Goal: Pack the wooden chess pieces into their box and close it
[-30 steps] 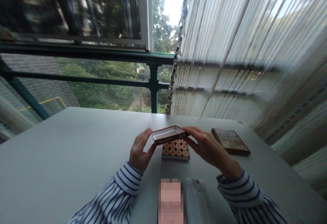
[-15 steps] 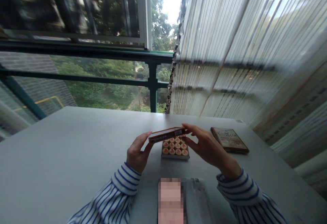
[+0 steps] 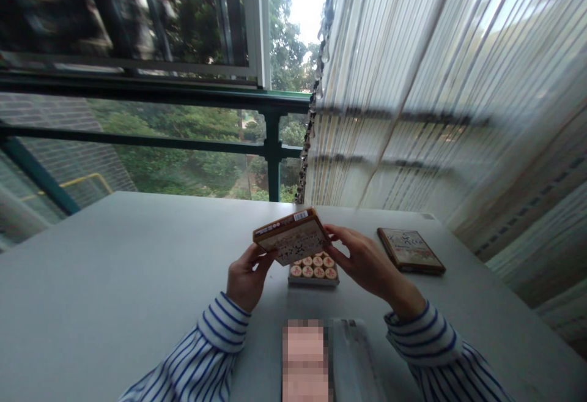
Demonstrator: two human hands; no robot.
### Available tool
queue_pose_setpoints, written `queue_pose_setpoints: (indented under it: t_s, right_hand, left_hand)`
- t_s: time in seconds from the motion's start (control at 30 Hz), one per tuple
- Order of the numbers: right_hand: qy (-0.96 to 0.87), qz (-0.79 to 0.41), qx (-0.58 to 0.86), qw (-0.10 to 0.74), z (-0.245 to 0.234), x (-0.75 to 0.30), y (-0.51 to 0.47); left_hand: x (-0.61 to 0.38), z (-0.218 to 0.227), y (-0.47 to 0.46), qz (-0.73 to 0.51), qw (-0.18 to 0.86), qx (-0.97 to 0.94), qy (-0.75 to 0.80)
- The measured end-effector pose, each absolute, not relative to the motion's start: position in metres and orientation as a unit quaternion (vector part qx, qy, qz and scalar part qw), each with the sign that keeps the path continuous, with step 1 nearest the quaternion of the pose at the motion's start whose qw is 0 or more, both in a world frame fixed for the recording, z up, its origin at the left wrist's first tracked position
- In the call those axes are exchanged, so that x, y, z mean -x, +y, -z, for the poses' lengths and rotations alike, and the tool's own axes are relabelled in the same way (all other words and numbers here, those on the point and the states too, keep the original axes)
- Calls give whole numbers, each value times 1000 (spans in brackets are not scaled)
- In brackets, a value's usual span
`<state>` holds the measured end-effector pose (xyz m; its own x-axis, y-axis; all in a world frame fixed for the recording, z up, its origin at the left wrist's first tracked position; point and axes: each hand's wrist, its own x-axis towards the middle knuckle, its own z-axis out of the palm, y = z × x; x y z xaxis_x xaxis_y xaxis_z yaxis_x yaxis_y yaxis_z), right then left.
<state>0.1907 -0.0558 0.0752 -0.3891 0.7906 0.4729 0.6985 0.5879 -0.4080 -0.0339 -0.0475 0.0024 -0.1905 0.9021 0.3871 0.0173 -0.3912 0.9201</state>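
Between my two hands a brown box lid (image 3: pixel 293 238) with dark brush lettering and a barcode on its edge is held tilted above the table. My left hand (image 3: pixel 247 276) pinches its left lower corner, and my right hand (image 3: pixel 362 261) grips its right edge with thumb and fingers. Directly behind and below the lid sits a shallow box (image 3: pixel 314 282) of round Chinese chess pieces (image 3: pixel 319 262) with red characters, set in rows. The lid hides the farther rows.
A similar flat brown box or lid (image 3: pixel 413 250) lies at the right on the white table (image 3: pixel 137 279). Close to me are a pixelated object (image 3: pixel 305 359) and a clear plastic piece (image 3: pixel 355 353). A railing (image 3: pixel 273 151) and a striped curtain (image 3: pixel 389 84) stand beyond the far edge.
The lid has been tipped up, so its lettered face now shows instead of mainly its edge. Both hands stay nearly in place, and the lid covers more of the chess pieces.
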Motion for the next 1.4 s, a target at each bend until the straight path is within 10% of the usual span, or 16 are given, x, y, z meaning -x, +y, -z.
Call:
queue_pose_setpoints:
  t_s: [1.4]
  right_hand:
    - [-801, -300, 451, 255, -73, -196, -51]
  left_hand:
    - [30, -5, -47, -600, 450, -450, 485]
